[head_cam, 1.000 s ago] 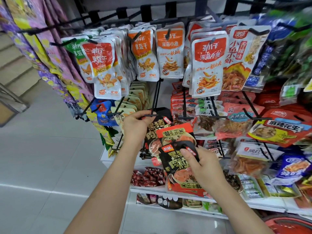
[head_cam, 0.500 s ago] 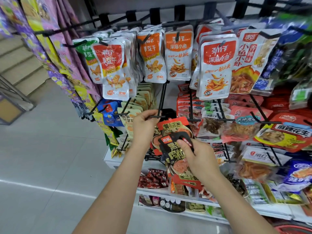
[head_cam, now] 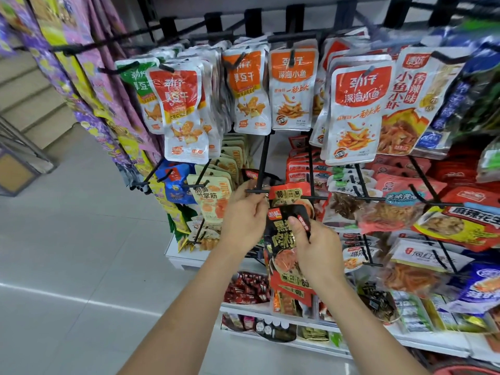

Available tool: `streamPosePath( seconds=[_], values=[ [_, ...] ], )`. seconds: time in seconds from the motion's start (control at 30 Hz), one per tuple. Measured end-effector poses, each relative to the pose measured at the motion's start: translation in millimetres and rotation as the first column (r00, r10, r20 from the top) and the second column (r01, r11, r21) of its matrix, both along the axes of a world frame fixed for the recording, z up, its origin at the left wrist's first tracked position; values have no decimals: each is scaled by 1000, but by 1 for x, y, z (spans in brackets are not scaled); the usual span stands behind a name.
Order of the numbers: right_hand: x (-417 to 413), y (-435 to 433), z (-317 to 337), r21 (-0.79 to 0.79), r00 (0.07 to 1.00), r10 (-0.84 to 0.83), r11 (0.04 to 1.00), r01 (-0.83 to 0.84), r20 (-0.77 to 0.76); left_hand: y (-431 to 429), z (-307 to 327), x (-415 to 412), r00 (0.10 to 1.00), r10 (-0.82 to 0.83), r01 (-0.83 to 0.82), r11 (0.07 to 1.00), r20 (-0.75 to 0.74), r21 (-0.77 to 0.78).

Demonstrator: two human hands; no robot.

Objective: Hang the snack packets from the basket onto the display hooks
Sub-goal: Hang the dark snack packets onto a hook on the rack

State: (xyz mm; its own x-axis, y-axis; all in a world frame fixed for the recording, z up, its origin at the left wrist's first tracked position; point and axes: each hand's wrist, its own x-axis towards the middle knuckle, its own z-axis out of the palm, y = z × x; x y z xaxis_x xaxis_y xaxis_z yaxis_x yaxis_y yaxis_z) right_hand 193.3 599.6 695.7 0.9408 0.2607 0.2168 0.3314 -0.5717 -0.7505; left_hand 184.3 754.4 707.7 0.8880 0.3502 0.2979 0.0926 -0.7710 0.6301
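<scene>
My right hand (head_cam: 315, 249) grips a stack of black and red snack packets (head_cam: 281, 239) by the upper part, thumb over the front packet. My left hand (head_cam: 243, 216) pinches the tip of a black display hook (head_cam: 254, 190) in the middle row. The top of the stack sits just right of that hook tip, near my left fingers. More packets of the same kind hang behind on the hook, partly hidden by my hands. The basket shows only as a red rim (head_cam: 465, 370) at the bottom right corner.
Orange and white fish snack packets (head_cam: 293, 87) hang in the top row. Beige packets (head_cam: 212, 201) hang left of my hands, red and clear packets (head_cam: 389, 201) to the right. A white shelf (head_cam: 297, 323) with small goods lies below. Grey floor tiles (head_cam: 81, 253) spread left.
My right hand has lifted the packet stack up toward the hook tip that my left hand holds. The view has shifted closer to the rack.
</scene>
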Motion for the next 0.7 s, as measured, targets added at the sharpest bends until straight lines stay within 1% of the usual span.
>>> streamPosePath(
  seconds=[0.07, 0.13, 0.17, 0.2, 0.23, 0.27, 0.3, 0.33, 0.37, 0.4, 0.43, 0.47, 0.57, 0.7],
  values=[
    [1, -3, 0, -3, 1000, -6, 1000, 6, -14, 5, -3, 6, 997, -12, 24, 989, -79, 147],
    [-1, -7, 0, 6, 1000, -12, 1000, 12, -16, 7, -3, 13, 988, 16, 34, 946, -152, 323],
    [-2, -10, 0, 12, 1000, -10, 1000, 10, -14, 7, -2, 17, 982, 36, 36, 929, -185, 367],
    [-3, -13, 0, 16, 1000, -7, 1000, 7, -14, 6, -1, 19, 973, 41, 46, 930, -226, 364],
    [-4, -16, 0, 24, 1000, -4, 1000, 4, -22, 4, -1, 21, 964, 22, 64, 948, -266, 311],
    [-5, -18, 0, 46, 999, -1, 999, 3, -40, 3, 1, 20, 958, -13, 76, 974, -285, 213],
    [-7, -20, 1, 76, 998, 0, 997, 5, -62, 2, 2, 16, 958, -55, 77, 995, -282, 68],
    [-8, -22, 2, 116, 996, 7, 993, 4, -89, -1, 7, 9, 962, -80, 55, 994, -262, -99],
    [-10, -24, 4, 163, 993, 15, 987, 5, -118, -5, 11, -2, 970, -81, 16, 962, -228, -273],
    [-12, -25, 6, 214, 989, 21, 977, 11, -149, -11, 16, -16, 980, -69, -17, 902, -184, -431],
    [-14, -26, 8, 264, 983, 27, 964, 22, -180, -19, 19, -30, 988, -46, -41, 836, -144, -548],
    [-16, -27, 9, 313, 977, 32, 949, 36, -210, -27, 22, -44, 992, -21, -62, 790, -128, -609],
    [-23, -25, 17, 430, 964, 48, 900, 72, -262, -47, 16, -73, 993, 13, -91, 699, -114, -709],
    [-36, -22, 30, 463, 943, 88, 883, 76, -322, -54, 14, -80, 987, 136, -152, 633, -84, -759]
  ],
)
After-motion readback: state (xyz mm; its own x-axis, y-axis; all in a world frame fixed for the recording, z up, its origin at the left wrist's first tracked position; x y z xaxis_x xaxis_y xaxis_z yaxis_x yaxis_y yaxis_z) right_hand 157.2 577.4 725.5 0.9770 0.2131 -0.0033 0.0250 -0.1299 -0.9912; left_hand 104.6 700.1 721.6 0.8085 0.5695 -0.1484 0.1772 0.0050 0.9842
